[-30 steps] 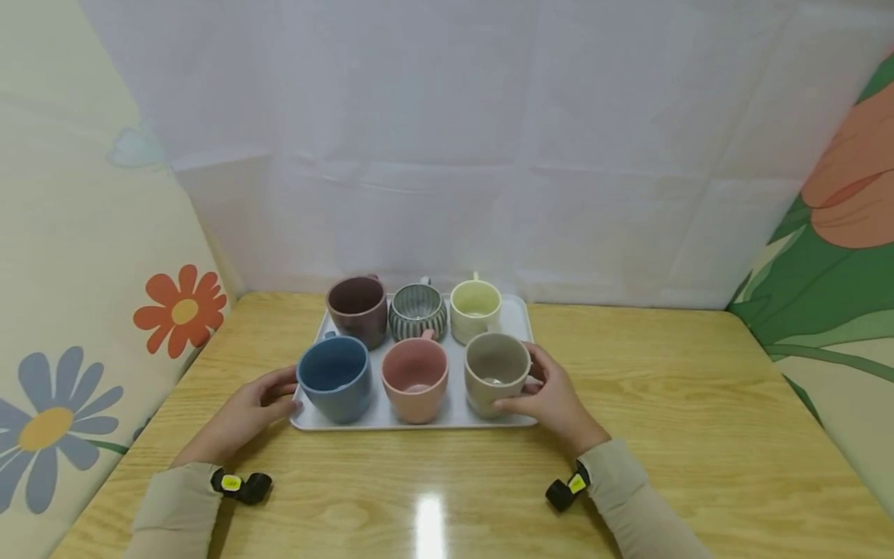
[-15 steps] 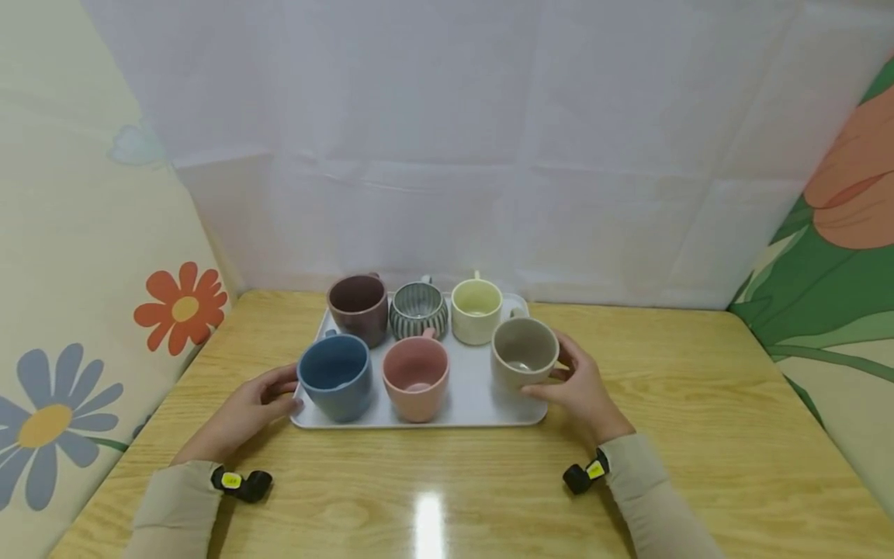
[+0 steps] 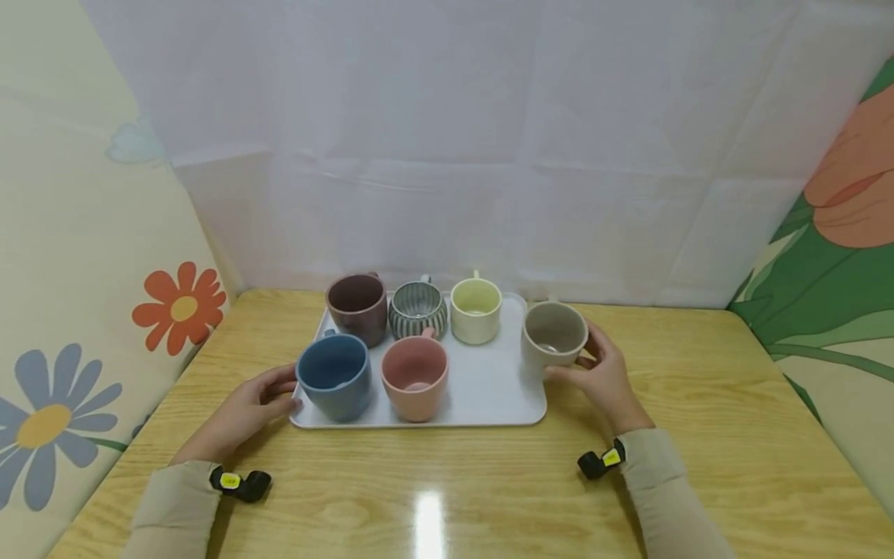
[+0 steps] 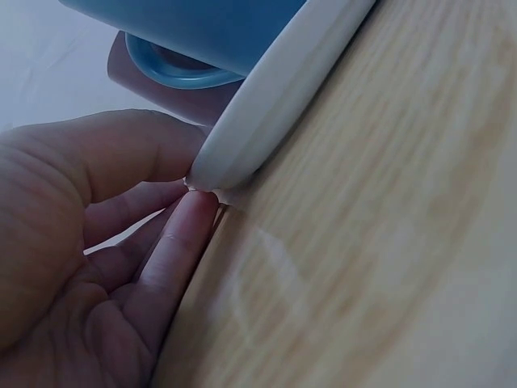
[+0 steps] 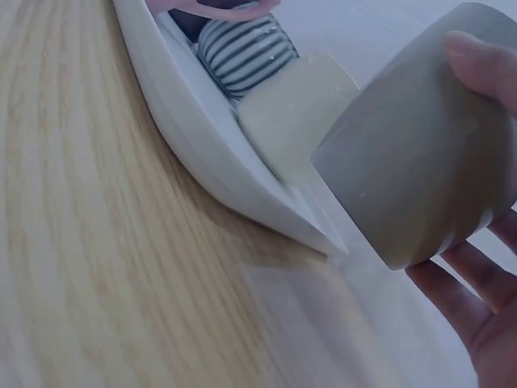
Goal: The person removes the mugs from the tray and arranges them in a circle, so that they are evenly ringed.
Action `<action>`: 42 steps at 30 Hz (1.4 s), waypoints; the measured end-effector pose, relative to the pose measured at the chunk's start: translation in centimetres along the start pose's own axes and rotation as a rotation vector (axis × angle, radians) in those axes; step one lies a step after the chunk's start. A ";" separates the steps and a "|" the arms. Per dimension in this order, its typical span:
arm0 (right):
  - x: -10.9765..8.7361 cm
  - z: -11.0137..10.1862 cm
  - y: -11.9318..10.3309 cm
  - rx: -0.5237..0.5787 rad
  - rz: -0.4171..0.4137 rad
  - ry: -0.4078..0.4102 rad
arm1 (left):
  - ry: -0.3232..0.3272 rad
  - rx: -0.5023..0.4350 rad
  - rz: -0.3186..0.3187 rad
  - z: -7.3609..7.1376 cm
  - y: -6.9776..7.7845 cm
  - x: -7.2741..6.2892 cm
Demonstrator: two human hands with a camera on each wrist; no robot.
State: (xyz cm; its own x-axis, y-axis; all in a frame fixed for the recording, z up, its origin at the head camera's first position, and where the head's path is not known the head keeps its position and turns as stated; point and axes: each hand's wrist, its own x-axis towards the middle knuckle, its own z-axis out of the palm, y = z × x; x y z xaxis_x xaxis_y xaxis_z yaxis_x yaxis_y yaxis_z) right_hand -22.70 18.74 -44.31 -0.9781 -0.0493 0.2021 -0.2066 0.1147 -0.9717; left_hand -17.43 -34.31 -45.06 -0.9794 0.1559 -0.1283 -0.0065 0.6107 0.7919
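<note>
Beige cup (image 3: 555, 334) clamped in the right grip (image 3: 604, 376), raised at the right edge of the tray (image 3: 499, 396).
Thumb and fingers press opposite sides of its smooth, tapering wall (the handle points to the back). The left grip (image 3: 247, 407) pinches the tray's left edge by the near corner, just beside the blue mug (image 3: 337, 380). White and round-cornered, the tray bears that mug and the pink mug (image 3: 415, 380) in front, both smooth and narrowing downward; behind stand the brown mug (image 3: 358, 310), a squat striped cup (image 3: 419, 314) and a plain yellow mug (image 3: 476, 310). Underneath, the surface (image 3: 698, 427) shows wood grain; a creased white cloth (image 3: 447, 155) hangs beyond.
</note>
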 end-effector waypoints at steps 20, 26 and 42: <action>0.9 -3.1 0.8 -0.040 0.043 0.133 | -0.004 -0.026 0.010 -0.4 0.1 -0.2; 1.0 -4.3 0.8 -0.058 0.063 0.195 | 0.007 -0.011 0.018 -0.3 0.3 -0.2; 1.5 -9.2 1.6 -0.087 0.049 0.310 | 0.014 -0.047 -0.011 0.2 0.1 -0.1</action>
State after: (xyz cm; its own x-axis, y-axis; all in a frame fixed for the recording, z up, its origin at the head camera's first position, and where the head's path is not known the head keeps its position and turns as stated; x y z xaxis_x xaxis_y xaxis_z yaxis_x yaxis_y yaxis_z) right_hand -24.74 28.02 -44.46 -0.9452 0.2611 0.1959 -0.1473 0.1943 -0.9698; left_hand -17.27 -34.11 -45.08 -0.9820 0.1380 -0.1289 -0.0265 0.5751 0.8176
